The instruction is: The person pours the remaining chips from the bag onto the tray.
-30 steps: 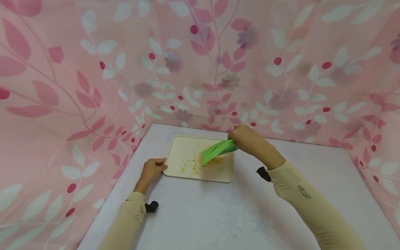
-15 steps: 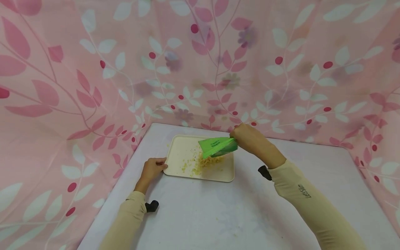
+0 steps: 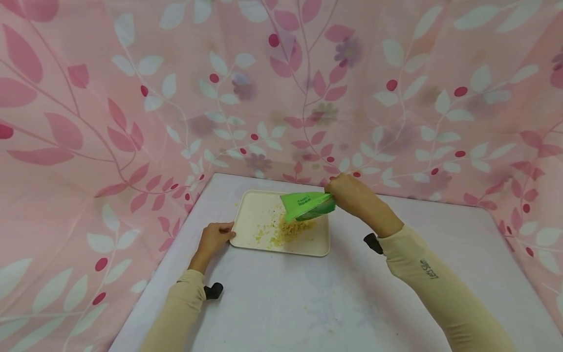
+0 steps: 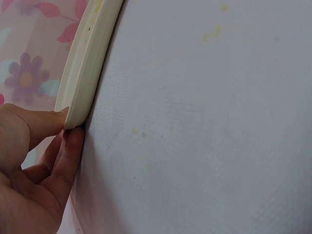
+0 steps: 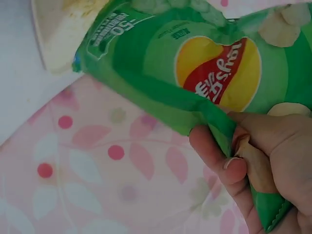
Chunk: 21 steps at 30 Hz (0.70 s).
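Note:
My right hand (image 3: pixel 349 194) grips one gathered end of a green chip bag (image 3: pixel 305 205), its thumb and fingers folded over the wrapper. The bag hangs tilted over a cream tray (image 3: pixel 252 203), its other end pointing left and down. Below it on the tray lies a heap of yellow chip crumbs (image 3: pixel 292 230), with smaller bits scattered to the left. In the right wrist view, the chip bag (image 5: pixel 146 63) shows a red and yellow logo. My left hand (image 3: pixel 215 238) pinches the tray's left end, thumb on the rim (image 4: pixel 80 95) and fingers beneath.
The tray rests on a table with a white cloth (image 3: pixel 281 303); a few stray crumbs dot the cloth. Pink leaf-patterned fabric (image 3: pixel 264 122) stands behind the table and along both sides.
The bag's free end has lifted and swung left, showing more of the crumb heap. My right hand has shifted slightly right. The left hand and tray have stayed in place.

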### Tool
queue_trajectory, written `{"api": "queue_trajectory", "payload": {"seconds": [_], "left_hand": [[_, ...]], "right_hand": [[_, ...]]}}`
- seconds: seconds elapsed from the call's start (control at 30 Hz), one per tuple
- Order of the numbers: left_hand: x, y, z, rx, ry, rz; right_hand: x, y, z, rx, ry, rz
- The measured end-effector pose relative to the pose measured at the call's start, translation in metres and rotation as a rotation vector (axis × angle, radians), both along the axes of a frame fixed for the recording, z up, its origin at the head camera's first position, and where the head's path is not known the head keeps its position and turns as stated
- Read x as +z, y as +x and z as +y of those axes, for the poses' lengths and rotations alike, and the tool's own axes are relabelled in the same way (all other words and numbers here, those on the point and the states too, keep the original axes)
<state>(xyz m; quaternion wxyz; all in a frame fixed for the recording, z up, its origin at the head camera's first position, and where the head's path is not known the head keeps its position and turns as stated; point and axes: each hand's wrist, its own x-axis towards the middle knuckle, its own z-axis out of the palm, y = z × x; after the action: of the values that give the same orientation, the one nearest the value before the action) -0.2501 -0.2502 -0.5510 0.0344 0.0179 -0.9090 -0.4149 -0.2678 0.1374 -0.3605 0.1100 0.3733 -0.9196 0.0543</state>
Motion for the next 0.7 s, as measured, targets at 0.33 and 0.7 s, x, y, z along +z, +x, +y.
{"api": "queue_trajectory", "payload": {"seconds": [0.33,0.7], "left_hand": [[-0.002,0.000,-0.001,-0.003,-0.002,0.000],[-0.002,0.000,-0.002,-0.006,0.004,-0.004]], "right_hand": [[-0.001,0.000,0.000,-0.019,-0.006,-0.013],[-0.011,-0.003,0.019,-0.084,-0.157,-0.126]]}}
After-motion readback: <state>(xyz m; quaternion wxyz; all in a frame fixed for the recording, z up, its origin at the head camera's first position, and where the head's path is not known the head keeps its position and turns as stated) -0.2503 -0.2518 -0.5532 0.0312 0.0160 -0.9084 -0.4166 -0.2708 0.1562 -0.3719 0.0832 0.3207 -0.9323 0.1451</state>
